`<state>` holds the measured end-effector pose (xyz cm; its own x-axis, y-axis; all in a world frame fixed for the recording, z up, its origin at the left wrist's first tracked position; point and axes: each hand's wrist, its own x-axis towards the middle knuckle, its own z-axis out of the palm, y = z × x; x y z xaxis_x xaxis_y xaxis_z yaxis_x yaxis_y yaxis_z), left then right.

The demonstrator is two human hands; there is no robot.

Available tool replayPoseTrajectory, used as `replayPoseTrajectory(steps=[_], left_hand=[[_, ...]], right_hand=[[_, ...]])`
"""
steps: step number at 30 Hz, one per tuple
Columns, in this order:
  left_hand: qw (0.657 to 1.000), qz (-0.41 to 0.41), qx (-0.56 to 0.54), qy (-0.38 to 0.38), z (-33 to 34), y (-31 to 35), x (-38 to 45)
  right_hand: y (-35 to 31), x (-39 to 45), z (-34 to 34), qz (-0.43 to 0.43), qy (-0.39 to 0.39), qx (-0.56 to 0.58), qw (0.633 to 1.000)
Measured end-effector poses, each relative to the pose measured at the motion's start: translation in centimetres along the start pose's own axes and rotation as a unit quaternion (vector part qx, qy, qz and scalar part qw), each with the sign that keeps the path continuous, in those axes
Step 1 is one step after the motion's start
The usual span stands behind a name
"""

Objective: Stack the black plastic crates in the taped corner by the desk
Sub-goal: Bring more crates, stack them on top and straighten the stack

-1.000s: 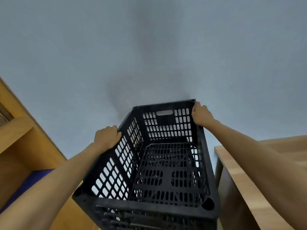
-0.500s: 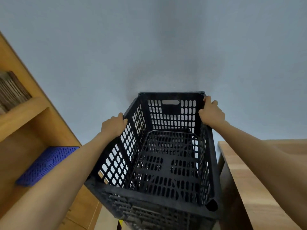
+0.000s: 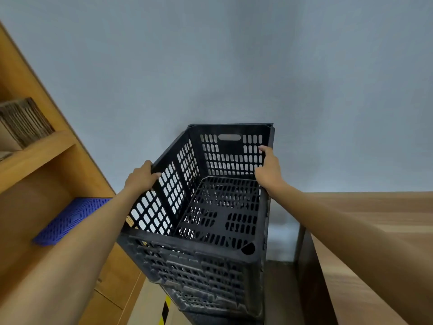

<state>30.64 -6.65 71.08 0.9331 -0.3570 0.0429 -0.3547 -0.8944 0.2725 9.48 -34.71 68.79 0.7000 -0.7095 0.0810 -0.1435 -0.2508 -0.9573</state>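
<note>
A black perforated plastic crate (image 3: pixel 218 214) fills the centre of the view, open side up, close to the grey wall. My left hand (image 3: pixel 140 178) grips the top rim of its left wall. My right hand (image 3: pixel 267 171) holds the right wall near the far corner, fingers reaching inside. Below it the top of another black crate (image 3: pixel 210 301) shows, and the held crate appears to sit on it. A strip of yellow-and-black tape (image 3: pixel 165 310) runs on the floor by the lower crate. The wooden desk (image 3: pixel 375 231) stands directly to the right.
A wooden shelf unit (image 3: pixel 42 156) stands on the left, holding a blue perforated panel (image 3: pixel 72 219) and stacked cardboard (image 3: pixel 23 120). The grey wall (image 3: pixel 234 66) is right behind the crate. A narrow gap separates crate and desk.
The crate has come down and levelled out toward the lower crate. My right hand slid from the far top corner down onto the right wall. The view tilted downward, revealing the floor tape.
</note>
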Motion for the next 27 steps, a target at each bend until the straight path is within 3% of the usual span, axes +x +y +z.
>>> replayPoseTrajectory(steps=[7,18,27], left_hand=[[0.999,-0.004,-0.02,0.043,-0.3,-1.1,-0.7],[0.997,-0.011,0.011,0.07,0.1,-0.3,2.2],[0.996,-0.021,0.068,0.061,0.4,0.5,0.4]], right_hand=[[-1.0,0.8,0.4,-0.054,-0.033,-0.042,0.997],[-1.2,5.6,2.1,-0.032,-0.053,-0.047,0.997],[-1.2,4.3,1.3,-0.02,-0.049,-0.053,0.997]])
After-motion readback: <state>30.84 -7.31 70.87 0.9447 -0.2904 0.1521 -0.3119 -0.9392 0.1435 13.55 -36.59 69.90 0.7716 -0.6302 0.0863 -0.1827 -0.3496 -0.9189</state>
